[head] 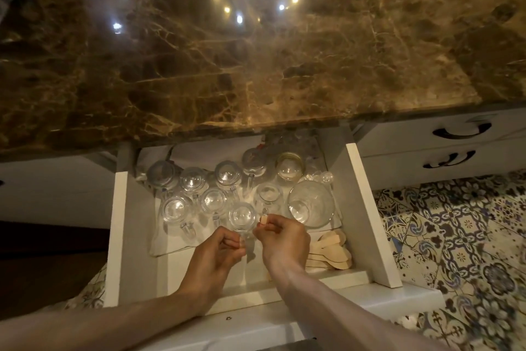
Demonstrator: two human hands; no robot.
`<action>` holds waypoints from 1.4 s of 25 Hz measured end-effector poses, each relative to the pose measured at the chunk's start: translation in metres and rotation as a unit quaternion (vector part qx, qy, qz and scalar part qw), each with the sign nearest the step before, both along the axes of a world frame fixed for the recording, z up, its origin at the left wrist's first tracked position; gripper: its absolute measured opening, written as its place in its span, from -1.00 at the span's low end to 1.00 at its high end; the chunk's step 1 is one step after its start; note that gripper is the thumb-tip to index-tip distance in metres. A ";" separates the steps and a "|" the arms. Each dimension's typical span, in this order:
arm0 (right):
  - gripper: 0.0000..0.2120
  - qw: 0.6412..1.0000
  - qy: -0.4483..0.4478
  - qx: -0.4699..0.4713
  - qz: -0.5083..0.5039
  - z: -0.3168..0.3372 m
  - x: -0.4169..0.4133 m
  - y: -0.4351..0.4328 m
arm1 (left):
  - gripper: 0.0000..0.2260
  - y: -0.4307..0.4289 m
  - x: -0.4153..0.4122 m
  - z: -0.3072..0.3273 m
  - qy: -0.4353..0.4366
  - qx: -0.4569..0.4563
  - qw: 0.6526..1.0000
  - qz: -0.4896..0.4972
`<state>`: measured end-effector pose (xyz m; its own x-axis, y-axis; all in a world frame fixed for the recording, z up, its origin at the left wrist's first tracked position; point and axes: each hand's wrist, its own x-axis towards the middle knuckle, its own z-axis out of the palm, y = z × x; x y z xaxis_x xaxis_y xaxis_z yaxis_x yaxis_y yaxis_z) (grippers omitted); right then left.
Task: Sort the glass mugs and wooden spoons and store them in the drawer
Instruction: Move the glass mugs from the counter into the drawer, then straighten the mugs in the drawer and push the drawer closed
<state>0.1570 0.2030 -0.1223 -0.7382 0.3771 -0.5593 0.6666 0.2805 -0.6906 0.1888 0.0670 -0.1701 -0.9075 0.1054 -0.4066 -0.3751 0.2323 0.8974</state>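
in the open drawer, glass mugs stand in rows at the left and middle. the left hand grips the front mug by its near side. the right hand pinches a small wooden piece, likely a spoon's end. wooden spoons lie piled at the right. sorting looks nearly finished.

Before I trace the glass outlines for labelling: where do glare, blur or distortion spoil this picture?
Head view: bright spots and streaky glare wash the marble countertop. Head view: the glass mugs in the drawer look dim and soft-edged. Head view: wide-angle distortion bows the counter edge, and the floor tiles smear at lower right.
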 end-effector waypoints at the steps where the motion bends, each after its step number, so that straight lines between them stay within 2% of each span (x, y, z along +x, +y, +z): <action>1: -0.70 1.000 0.002 -0.002 -0.008 -0.002 -0.001 -0.003 | -0.77 0.000 0.000 -0.002 -0.001 0.004 1.000 -0.002; 5: -0.75 0.999 -0.009 -0.009 -0.033 -0.014 -0.003 -0.002 | -0.79 0.003 -0.004 -0.005 -0.003 0.027 0.999 -0.020; 10: -0.81 0.997 -0.057 -0.024 -0.045 -0.023 -0.007 0.000 | -0.83 0.006 -0.008 -0.008 0.003 0.002 1.000 -0.028; 14: -0.88 0.991 -0.121 -0.050 -0.035 -0.026 -0.017 -0.006 | -0.87 -0.008 -0.014 -0.011 -0.037 0.061 0.997 -0.015; 16: -0.88 0.990 -0.129 -0.047 -0.025 -0.026 -0.019 -0.007 | -0.86 -0.009 -0.018 -0.011 -0.046 0.051 0.998 -0.016; 19: -0.86 0.988 -0.142 -0.054 -0.022 -0.027 -0.021 0.002 | -0.84 -0.007 -0.030 -0.006 -0.070 -0.010 0.994 -0.084; 22: -0.81 0.981 -0.167 -0.094 -0.043 -0.027 -0.020 0.005 | -0.88 -0.019 -0.049 0.007 -0.103 -0.064 0.976 -0.179; 24: -0.76 0.971 -0.181 -0.133 -0.085 -0.026 -0.019 0.003 | -0.85 -0.025 -0.056 0.016 -0.130 -0.053 0.970 -0.196; 27: -0.88 0.956 -0.180 -0.188 -0.136 -0.017 -0.018 0.004 | -0.87 -0.022 -0.054 0.032 -0.159 -0.062 0.962 -0.213; 31: -0.86 0.937 -0.148 -0.267 -0.168 0.003 -0.013 0.010 | -0.63 -0.026 -0.063 0.081 -0.064 -0.142 0.949 -0.274; 33: -0.87 0.923 -0.139 -0.314 -0.175 0.017 -0.007 0.011 | -0.61 -0.031 -0.076 0.115 0.023 -0.172 0.954 -0.244; 35: -0.90 0.906 -0.111 -0.364 -0.182 0.034 0.001 0.016 | -0.64 -0.033 -0.096 0.143 0.149 -0.194 0.953 -0.177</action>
<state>0.1575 0.2192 -0.0887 -0.4772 0.0433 -0.8777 0.7691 -0.4626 -0.4410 0.0924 0.0343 -0.0267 -0.9240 0.3212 -0.2075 0.0469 0.6338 0.7721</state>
